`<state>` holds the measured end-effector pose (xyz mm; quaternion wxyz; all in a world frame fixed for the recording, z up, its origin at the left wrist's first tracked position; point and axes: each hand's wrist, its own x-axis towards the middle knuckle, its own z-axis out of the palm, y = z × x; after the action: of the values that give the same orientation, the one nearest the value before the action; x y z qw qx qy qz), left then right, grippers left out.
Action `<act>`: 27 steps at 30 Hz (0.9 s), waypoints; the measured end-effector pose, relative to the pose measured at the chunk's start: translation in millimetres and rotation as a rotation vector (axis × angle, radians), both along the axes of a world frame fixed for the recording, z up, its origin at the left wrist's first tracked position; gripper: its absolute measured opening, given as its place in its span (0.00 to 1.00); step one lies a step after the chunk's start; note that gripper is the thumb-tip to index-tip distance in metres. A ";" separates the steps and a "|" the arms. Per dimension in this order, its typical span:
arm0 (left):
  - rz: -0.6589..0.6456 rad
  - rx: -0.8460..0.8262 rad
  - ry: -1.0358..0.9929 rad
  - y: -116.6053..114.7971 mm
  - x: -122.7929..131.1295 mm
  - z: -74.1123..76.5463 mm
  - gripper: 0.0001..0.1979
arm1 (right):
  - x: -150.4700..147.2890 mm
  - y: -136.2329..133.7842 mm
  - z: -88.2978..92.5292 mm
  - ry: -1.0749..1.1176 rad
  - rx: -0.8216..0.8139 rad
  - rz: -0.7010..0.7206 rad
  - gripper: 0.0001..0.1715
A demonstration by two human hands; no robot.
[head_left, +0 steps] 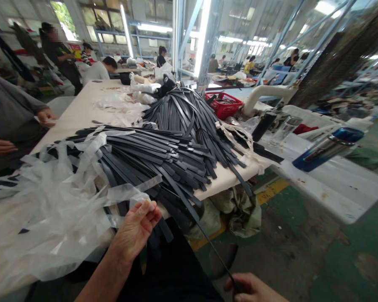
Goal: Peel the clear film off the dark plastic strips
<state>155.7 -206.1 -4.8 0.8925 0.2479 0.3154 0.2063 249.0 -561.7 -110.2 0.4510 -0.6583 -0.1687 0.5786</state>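
Note:
My left hand [137, 228], thumb and fingers pinched together, grips a strip of translucent white film [130, 192] over the table's near edge. Low at the right, my right hand [250, 288] is closed on the end of a long black strap [193, 212], which stretches up toward the table. A fanned bundle of black straps [138, 144] lies just beyond my left hand, with pale film bits among their ends. A second heap of black straps [182, 109] rises behind it. To the left spreads a crumpled pile of translucent film [59, 209].
A red basket [223, 105] stands behind the straps. On a white side table [337, 184] at the right lies a blue-and-silver flask [329, 149], near a clear bottle [285, 130]. A co-worker's hand [46, 116] is at the table's left edge. A green sack [237, 212] sits below.

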 end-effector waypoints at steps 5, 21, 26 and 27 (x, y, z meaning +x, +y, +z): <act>-0.045 0.068 0.051 -9.2 -2.6 1.0 0.18 | 17.8 105.0 32.3 0.350 0.330 -0.134 0.30; 0.134 -0.061 0.074 -9.6 -9.4 7.4 0.06 | 78.6 258.3 114.7 0.331 0.445 -0.235 0.10; 0.157 -0.107 0.084 -1.0 -3.9 10.8 0.11 | 35.3 149.9 60.5 0.328 0.398 -0.239 0.28; 0.155 -0.111 0.077 -0.4 -2.7 9.9 0.11 | 29.0 139.0 53.1 0.326 0.374 -0.252 0.29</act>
<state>153.1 -206.5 5.1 0.8734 0.1806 0.3785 0.2474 278.0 -422.8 -57.1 0.6542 -0.4777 -0.1149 0.5750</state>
